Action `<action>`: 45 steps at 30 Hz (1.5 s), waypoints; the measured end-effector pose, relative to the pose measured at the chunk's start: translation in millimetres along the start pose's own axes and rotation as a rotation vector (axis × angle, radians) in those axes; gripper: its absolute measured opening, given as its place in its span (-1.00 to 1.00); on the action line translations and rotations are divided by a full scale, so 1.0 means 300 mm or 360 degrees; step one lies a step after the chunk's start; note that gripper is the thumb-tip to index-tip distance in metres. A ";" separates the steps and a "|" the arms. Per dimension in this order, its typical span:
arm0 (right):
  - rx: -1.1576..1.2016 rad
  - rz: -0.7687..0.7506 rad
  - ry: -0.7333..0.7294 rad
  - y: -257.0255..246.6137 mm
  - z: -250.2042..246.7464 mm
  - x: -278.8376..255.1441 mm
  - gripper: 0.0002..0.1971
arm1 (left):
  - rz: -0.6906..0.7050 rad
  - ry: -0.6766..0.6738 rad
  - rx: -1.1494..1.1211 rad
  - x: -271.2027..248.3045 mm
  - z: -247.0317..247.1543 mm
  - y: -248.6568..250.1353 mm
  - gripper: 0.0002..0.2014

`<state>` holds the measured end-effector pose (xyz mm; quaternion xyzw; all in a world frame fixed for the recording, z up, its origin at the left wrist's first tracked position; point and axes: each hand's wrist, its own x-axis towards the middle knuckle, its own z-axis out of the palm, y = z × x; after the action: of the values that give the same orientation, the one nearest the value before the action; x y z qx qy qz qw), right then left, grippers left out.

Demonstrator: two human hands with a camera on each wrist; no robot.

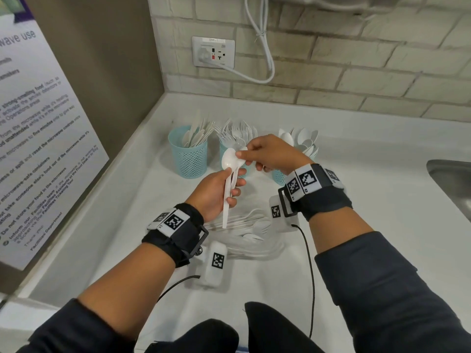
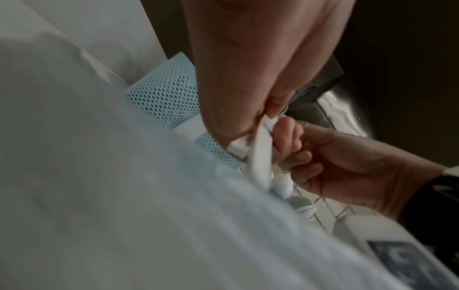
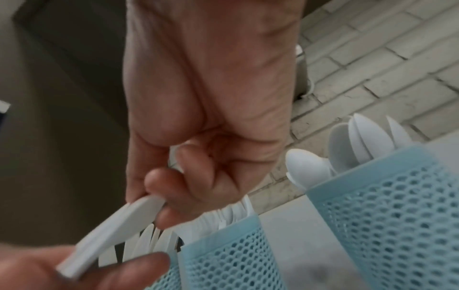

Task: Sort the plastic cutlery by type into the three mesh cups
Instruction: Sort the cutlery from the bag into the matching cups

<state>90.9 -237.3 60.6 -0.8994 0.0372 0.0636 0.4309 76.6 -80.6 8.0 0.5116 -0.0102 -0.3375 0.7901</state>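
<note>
L hand (image 1: 216, 192) grips spoons (image 1: 230, 161) by handles; R hand (image 1: 270, 155) pinches one bowl. Both block middle cup (image 1: 225, 146). Loose cutlery (image 1: 244, 230) lies under wrists, sink (image 1: 451, 182) far right.

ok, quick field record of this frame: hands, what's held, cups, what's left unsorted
left hand: grips handles of white spoons
right hand: pinches a spoon bowl
left cup: knives
middle cup: forks
right cup: spoons
unsorted pile: on the counter between the wrists, forks visible
</note>
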 end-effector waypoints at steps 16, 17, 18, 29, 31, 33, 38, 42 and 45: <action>0.0612 0.0155 -0.0109 -0.013 0.013 -0.017 -0.86 | 0.0158 0.0308 0.0462 -0.008 0.034 -0.001 -0.72; 0.0559 0.0166 -0.0052 -0.012 0.019 -0.012 -0.81 | 0.0167 0.0319 0.0480 -0.007 0.037 -0.002 -0.73; 0.0504 0.0158 -0.0017 -0.013 0.025 -0.008 -0.80 | 0.0176 0.0325 0.0487 -0.007 0.041 -0.002 -0.74; 0.0497 0.0101 -0.0121 -0.022 0.016 -0.020 -0.81 | 0.0180 0.0208 0.0412 -0.020 0.049 0.007 -0.67; 0.0433 0.0076 -0.0169 -0.028 0.016 -0.027 -0.82 | 0.0167 0.0178 0.0458 -0.019 0.053 0.003 -0.65; 0.0296 0.0032 -0.0154 -0.023 0.020 -0.024 -0.86 | 0.0151 0.0150 0.0498 -0.017 0.055 -0.001 -0.64; 0.0344 0.0066 0.0241 0.015 0.013 0.000 -0.92 | 0.0084 0.0102 0.0624 -0.012 0.043 -0.009 -0.62; 0.0406 0.0151 0.0037 0.025 0.002 -0.024 -0.94 | 0.0061 0.0064 0.0648 0.001 0.048 -0.020 -0.66; 0.0343 0.0161 0.0232 0.028 -0.029 -0.023 -0.90 | 0.0055 0.0047 0.0759 0.004 0.049 -0.029 -0.68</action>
<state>83.9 -249.3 60.7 -0.8471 0.1204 0.0154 0.5173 67.8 -95.2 7.6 0.6884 -0.0868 -0.3043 0.6527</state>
